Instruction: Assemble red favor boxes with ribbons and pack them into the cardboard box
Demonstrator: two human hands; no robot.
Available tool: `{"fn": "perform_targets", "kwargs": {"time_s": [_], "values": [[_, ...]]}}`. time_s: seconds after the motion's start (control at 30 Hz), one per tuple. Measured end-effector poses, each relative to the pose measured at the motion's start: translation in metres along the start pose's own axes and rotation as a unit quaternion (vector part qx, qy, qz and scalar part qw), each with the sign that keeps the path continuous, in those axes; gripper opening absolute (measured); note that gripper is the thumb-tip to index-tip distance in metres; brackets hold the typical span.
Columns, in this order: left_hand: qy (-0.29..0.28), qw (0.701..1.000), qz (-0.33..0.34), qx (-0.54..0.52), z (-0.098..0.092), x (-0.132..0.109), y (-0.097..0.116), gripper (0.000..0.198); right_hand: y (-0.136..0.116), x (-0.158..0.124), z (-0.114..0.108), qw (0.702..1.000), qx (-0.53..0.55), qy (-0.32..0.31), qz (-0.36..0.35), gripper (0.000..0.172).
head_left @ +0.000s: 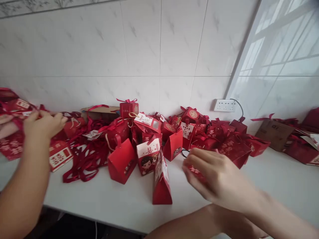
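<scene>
My right hand (219, 181) hovers over the white table's (119, 202) front right. Its fingers pinch a small flat red piece with white characters (196, 172), near a black loop (184, 153) lying on the table. My left hand (45, 125) reaches into the red gift boxes at the far left (59, 156). Its fingers curl down among boxes and ribbons, smeared by motion, so any grip is hidden. A big heap of red gift boxes (149, 146) with ribbons and white labels fills the middle. One tall red box (161, 181) stands nearest the front.
A tangle of dark red ribbons (86, 159) lies left of the heap. A brown cardboard box (274, 132) and more red boxes sit at the right. A white wall socket (224, 105) with a cable is on the tiled wall. A blurred pinkish shape (5, 124) shows at the left edge.
</scene>
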State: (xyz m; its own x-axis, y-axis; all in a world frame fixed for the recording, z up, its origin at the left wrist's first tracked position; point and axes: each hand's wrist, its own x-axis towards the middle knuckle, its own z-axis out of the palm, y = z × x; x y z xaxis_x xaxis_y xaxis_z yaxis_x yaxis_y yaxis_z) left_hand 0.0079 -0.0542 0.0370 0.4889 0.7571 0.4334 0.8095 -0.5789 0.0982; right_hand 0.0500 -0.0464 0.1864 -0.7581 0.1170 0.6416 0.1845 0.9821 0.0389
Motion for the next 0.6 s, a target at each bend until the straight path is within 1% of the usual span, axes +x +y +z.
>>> {"fn": "perform_targets", "kwargs": {"time_s": [0.03, 0.07, 0.1, 0.13, 0.17, 0.2, 0.27, 0.3, 0.33, 0.37, 0.4, 0.43, 0.47, 0.5, 0.53, 0.57, 0.6], "values": [[0.033, 0.999, -0.024, 0.021, -0.013, -0.017, -0.006, 0.049, -0.004, -0.002, -0.008, 0.999, 0.024, 0.0, 0.039, 0.025], [0.13, 0.989, -0.048, 0.057, -0.025, -0.035, -0.011, 0.04, -0.007, -0.005, -0.015, 0.995, 0.048, -0.007, 0.083, 0.025], [0.244, 0.96, -0.081, 0.107, -0.036, -0.053, -0.017, 0.034, -0.008, -0.009, -0.02, 0.989, 0.071, -0.022, 0.126, 0.026], [0.275, 0.949, -0.091, 0.126, -0.047, -0.07, -0.023, 0.021, -0.01, -0.013, -0.023, 0.981, 0.089, -0.045, 0.167, 0.027], [0.311, 0.934, -0.113, 0.133, -0.057, -0.086, -0.029, 0.028, -0.011, -0.017, -0.02, 0.971, 0.102, -0.073, 0.202, 0.029], [0.336, 0.923, -0.123, 0.141, -0.067, -0.099, -0.036, 0.03, -0.014, -0.021, -0.014, 0.962, 0.11, -0.098, 0.231, 0.029], [0.389, 0.897, -0.149, 0.151, -0.087, -0.122, -0.054, 0.032, -0.023, -0.024, 0.013, 0.949, 0.113, -0.129, 0.265, 0.029], [0.418, 0.88, -0.163, 0.157, -0.097, -0.131, -0.066, 0.036, -0.029, -0.022, 0.031, 0.95, 0.103, -0.115, 0.271, 0.036], [0.449, 0.86, -0.18, 0.162, -0.107, -0.138, -0.078, 0.044, -0.036, -0.019, 0.051, 0.953, 0.09, -0.103, 0.27, 0.049], [0.49, 0.83, -0.205, 0.172, -0.115, -0.145, -0.091, 0.053, -0.043, -0.014, 0.071, 0.95, 0.076, -0.105, 0.282, 0.059], [0.519, 0.787, -0.276, 0.186, -0.123, -0.151, -0.103, 0.06, -0.049, -0.009, 0.09, 0.941, 0.061, -0.109, 0.313, 0.06], [0.508, 0.766, -0.353, 0.174, -0.129, -0.156, -0.115, 0.063, -0.054, -0.004, 0.105, 0.932, 0.053, -0.112, 0.341, 0.053], [0.473, 0.76, -0.426, 0.131, -0.133, -0.161, -0.124, 0.059, -0.056, 0.0, 0.117, 0.924, 0.054, -0.109, 0.363, 0.042], [0.439, 0.756, -0.478, 0.086, -0.135, -0.166, -0.131, 0.051, -0.056, 0.0, 0.124, 0.915, 0.062, -0.103, 0.385, 0.031], [0.404, 0.758, -0.51, 0.049, -0.137, -0.172, -0.135, 0.043, -0.055, -0.003, 0.127, 0.909, 0.079, -0.093, 0.398, 0.021], [0.382, 0.759, -0.527, 0.027, -0.137, -0.179, -0.135, 0.036, -0.053, -0.01, 0.124, 0.906, 0.099, -0.079, 0.404, 0.015], [0.381, 0.755, -0.533, 0.025, -0.137, -0.187, -0.133, 0.031, -0.05, -0.022, 0.117, 0.904, 0.122, -0.061, 0.405, 0.012]]}}
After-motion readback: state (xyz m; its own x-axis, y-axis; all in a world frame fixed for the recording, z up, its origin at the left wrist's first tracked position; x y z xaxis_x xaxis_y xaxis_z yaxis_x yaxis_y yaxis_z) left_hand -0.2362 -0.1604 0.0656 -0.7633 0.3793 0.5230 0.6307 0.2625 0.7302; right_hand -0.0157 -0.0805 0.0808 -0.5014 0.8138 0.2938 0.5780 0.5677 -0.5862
